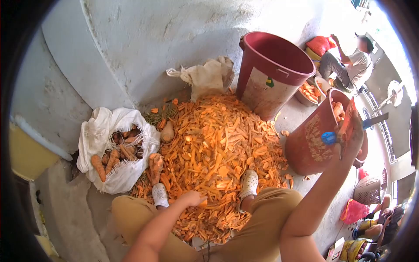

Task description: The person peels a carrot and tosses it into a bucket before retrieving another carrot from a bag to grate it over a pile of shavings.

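Observation:
My right hand [354, 133] is raised over the dark red bucket [310, 144] on the right, its fingers wrapped round a blue-handled knife [376, 120] with a flat grey blade. A long orange carrot [348, 118] lies along the same hand. Low between my knees, my left hand [190, 199] is closed on a small orange carrot piece [203, 201], mostly hidden by the fingers. Under it spreads a large heap of carrot peelings [218, 144], with cut slices among them. Carrots [338, 110] show inside the bucket's rim.
A white sack [94, 131] of unpeeled carrots stands left of the heap. Behind the heap are a crumpled sack [209, 78] and a tall maroon bin [270, 70]. A person [355, 65] sits far right near a basin of carrots [309, 94]. A basket [369, 190] stands lower right.

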A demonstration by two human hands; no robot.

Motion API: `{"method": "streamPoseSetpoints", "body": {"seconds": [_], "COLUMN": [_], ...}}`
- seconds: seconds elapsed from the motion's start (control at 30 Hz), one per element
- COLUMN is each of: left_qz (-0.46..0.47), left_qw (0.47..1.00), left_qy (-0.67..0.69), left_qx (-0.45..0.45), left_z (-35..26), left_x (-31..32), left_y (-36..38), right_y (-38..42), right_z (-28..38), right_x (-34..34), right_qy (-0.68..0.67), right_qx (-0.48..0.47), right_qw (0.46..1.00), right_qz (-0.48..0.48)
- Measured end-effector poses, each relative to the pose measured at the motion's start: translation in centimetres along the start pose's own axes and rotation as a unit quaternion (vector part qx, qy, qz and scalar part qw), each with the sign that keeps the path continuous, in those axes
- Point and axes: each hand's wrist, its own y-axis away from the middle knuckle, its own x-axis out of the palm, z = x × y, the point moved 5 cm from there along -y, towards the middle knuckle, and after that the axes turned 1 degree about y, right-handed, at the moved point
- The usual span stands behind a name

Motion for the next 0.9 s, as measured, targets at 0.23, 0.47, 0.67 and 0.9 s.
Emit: {"method": "streamPoseSetpoints", "body": {"seconds": [0.23,0.47,0.67,0.9], "left_qz": [-0.18,-0.306,-0.408,-0.386], "left_qw": [0.918,0.841,0.777,0.753], "left_qy": [0.318,0.357,0.391,0.442], "left_qx": [0.155,0.267,0.278,0.299], "left_z": [-13.2,-17.7,-16.1,-14.3], "left_x": [-14.9,-16.7,-15.3,-13.6], "left_y": [10.1,18.3,21.8,23.0], "right_y": [1.7,5.6,15.6,18.2], "right_z": [-1.2,-4.8,-4.9,-7.1], "right_x": [1.8,6.2,8.7,8.6], "right_qy": [-0.165,0.285,0.547,0.558], "right_qx": [0.114,0.022,-0.139,-0.126], "right_qw": [0.972,0.91,0.664,0.65], "right_qz": [0.126,0.302,0.49,0.499]}}
